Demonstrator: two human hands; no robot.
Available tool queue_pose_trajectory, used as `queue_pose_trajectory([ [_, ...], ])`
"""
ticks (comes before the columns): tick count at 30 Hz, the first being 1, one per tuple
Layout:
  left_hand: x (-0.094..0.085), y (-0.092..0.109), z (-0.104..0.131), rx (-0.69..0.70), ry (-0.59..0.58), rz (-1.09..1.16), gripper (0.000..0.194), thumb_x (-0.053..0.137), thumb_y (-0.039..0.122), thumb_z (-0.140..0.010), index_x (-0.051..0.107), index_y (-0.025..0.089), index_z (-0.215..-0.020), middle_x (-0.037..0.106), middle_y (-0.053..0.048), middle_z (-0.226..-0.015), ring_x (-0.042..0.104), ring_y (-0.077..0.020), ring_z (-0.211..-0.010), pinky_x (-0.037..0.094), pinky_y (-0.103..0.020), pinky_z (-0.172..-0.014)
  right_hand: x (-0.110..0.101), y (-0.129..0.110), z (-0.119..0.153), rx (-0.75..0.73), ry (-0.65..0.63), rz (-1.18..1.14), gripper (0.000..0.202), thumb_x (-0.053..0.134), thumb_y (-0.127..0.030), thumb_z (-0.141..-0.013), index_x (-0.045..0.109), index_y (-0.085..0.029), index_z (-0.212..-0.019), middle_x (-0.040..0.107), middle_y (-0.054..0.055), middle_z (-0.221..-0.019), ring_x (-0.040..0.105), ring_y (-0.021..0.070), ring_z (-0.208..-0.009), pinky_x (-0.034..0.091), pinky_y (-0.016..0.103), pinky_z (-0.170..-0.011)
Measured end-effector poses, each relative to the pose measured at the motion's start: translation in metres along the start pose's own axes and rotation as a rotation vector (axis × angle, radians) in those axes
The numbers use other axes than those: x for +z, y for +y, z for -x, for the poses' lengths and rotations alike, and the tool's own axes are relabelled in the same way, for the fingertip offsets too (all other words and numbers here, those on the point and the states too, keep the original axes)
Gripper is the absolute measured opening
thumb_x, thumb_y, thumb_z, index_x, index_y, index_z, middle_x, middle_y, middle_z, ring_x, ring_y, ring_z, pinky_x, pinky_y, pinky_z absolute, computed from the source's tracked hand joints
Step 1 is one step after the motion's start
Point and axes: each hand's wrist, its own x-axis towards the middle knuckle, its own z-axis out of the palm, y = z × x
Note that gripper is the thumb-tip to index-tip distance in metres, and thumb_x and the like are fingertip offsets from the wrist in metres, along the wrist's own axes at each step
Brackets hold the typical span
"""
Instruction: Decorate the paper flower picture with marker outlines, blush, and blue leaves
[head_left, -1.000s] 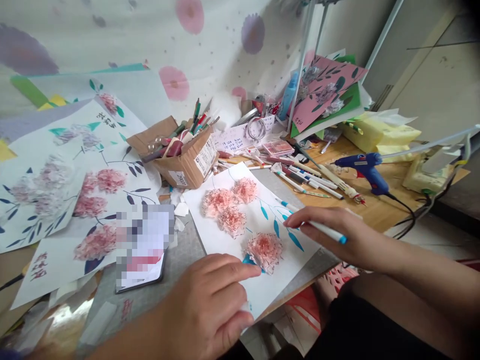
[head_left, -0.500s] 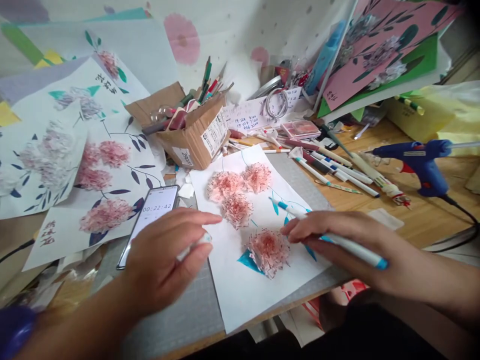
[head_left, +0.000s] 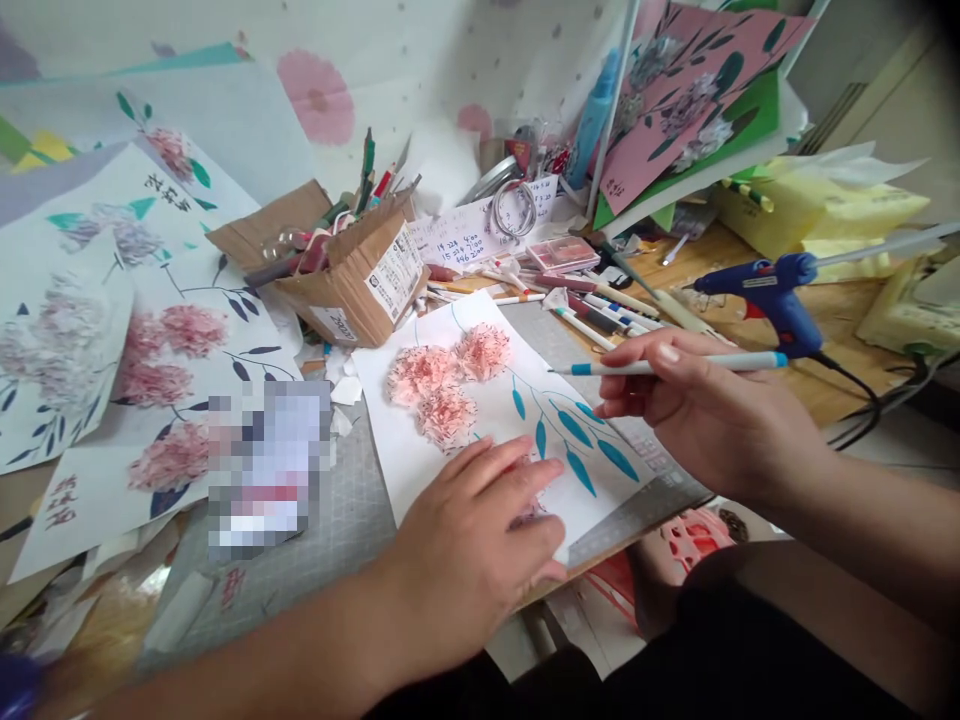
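Note:
My right hand [head_left: 705,415] grips a white felt-tip pen [head_left: 750,362] with blue ends, its tip pointing left above the paper. Below it lies a white sheet of paper [head_left: 386,450] with blue leaves [head_left: 581,473] drawn on thin stems. Three pink ruffled flowers [head_left: 448,416] stand out from the sheet's upper left part. My left hand [head_left: 480,535] is spread over the lower part of the sheet, its fingers apart. It mostly covers a fourth pink flower [head_left: 531,508], glimpsed between finger and thumb.
A grey cutting mat [head_left: 349,510] lies under the sheet. Behind stand a cardboard box [head_left: 360,290] of pens and a pile of loose pens [head_left: 592,312]. A blue glue gun [head_left: 780,300] rests at right. Finished flower pictures [head_left: 82,520] lie at left, beside a pixelated patch.
My left hand has moved right onto the lower flower; the small whitish thing at its fingertips no longer shows. My right hand has lifted off the sheet with the pen. The view has shifted right.

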Motion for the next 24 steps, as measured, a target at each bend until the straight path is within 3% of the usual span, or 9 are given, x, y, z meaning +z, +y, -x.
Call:
queue_pose_trajectory([
  [4, -0.001, -0.009, 0.000, -0.042, -0.004, 0.029, 0.019, 0.055, 0.032, -0.090, 0.066, 0.017, -0.093, 0.060, -0.010, -0.121, 0.050, -0.0277, -0.117, 0.045, -0.045, -0.096, -0.004, 0.000, 0.005, 0.025, 0.029, 0.068, 0.018, 0.066, -0.036, -0.079, 0.068, -0.020, -0.071, 0.057, -0.001, -0.058, 0.054, 0.0114, -0.054, 0.047, 0.024, -0.051],
  [8, -0.003, -0.016, 0.003, -0.029, 0.048, 0.075, 0.018, 0.054, 0.024, -0.091, 0.066, 0.013, -0.099, 0.062, -0.013, -0.114, 0.055, -0.0238, -0.110, 0.045, -0.040, -0.098, -0.004, -0.001, 0.011, 0.102, 0.059, 0.098, 0.026, 0.069, -0.038, -0.074, 0.061, -0.017, -0.059, 0.056, -0.001, -0.054, 0.041, 0.0063, -0.039, 0.031, 0.020, -0.036],
  [12, -0.003, -0.022, 0.007, -0.071, 0.051, 0.151, 0.019, 0.054, 0.023, -0.091, 0.065, 0.013, -0.104, 0.061, -0.013, -0.116, 0.055, -0.0234, -0.111, 0.046, -0.038, -0.096, 0.002, -0.001, 0.015, 0.228, -0.098, 0.178, 0.016, 0.068, -0.027, -0.072, 0.057, -0.018, -0.064, 0.052, -0.003, -0.053, 0.046, 0.0076, -0.043, 0.033, 0.018, -0.039],
  [16, -0.003, -0.028, 0.012, -0.085, 0.018, 0.184, 0.019, 0.056, 0.022, -0.090, 0.064, 0.016, -0.106, 0.059, -0.010, -0.118, 0.053, -0.0214, -0.113, 0.043, -0.034, -0.097, 0.010, -0.003, 0.015, 0.200, -0.274, 0.385, 0.011, 0.062, -0.018, -0.069, 0.054, -0.017, -0.062, 0.049, -0.004, -0.053, 0.042, 0.0073, -0.047, 0.033, 0.018, -0.042],
  [24, -0.005, -0.031, 0.013, -0.080, 0.010, 0.224, 0.016, 0.056, 0.026, -0.090, 0.065, 0.018, -0.102, 0.056, -0.009, -0.121, 0.054, -0.0206, -0.113, 0.043, -0.030, -0.097, 0.020, -0.003, 0.015, 0.121, -0.350, 0.530, 0.011, 0.059, -0.017, -0.070, 0.051, -0.018, -0.062, 0.050, -0.004, -0.056, 0.043, 0.0076, -0.050, 0.034, 0.018, -0.043],
])
